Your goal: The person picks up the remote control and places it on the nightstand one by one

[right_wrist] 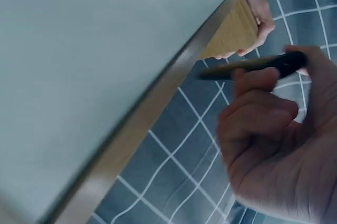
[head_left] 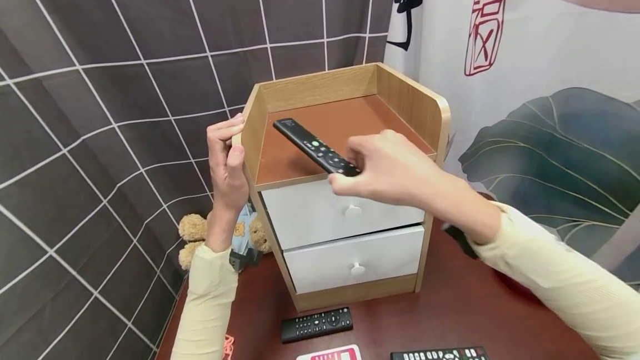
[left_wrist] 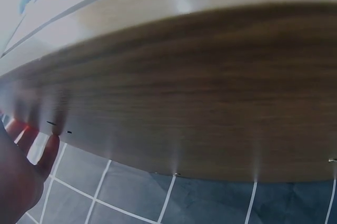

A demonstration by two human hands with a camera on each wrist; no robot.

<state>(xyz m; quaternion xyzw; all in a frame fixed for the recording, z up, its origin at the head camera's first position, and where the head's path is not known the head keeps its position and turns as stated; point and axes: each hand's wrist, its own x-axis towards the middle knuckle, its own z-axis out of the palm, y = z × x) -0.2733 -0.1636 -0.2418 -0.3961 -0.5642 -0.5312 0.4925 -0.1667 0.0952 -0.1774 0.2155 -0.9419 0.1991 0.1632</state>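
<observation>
My right hand [head_left: 387, 168] pinches one end of a slim black remote control [head_left: 312, 146] between thumb and fingers. The remote is over the open top of a small wooden cabinet [head_left: 320, 90], its other end pointing to the back left. In the right wrist view the remote [right_wrist: 258, 66] shows edge-on, slightly blurred. My left hand [head_left: 226, 165] rests against the cabinet's left side panel [head_left: 253, 126], thumb by the front edge. The left wrist view has the left hand's fingers [left_wrist: 48, 155] extended to the wood of that panel [left_wrist: 184, 92].
Two white drawers [head_left: 350, 260] with round knobs form the cabinet's front. On the dark red table [head_left: 450, 299] lie a black remote [head_left: 317, 324], another remote [head_left: 440, 354] and a pink-and-white item [head_left: 330, 354]. A teddy bear [head_left: 192, 229] sits left of the cabinet, by a checked curtain [head_left: 125, 99].
</observation>
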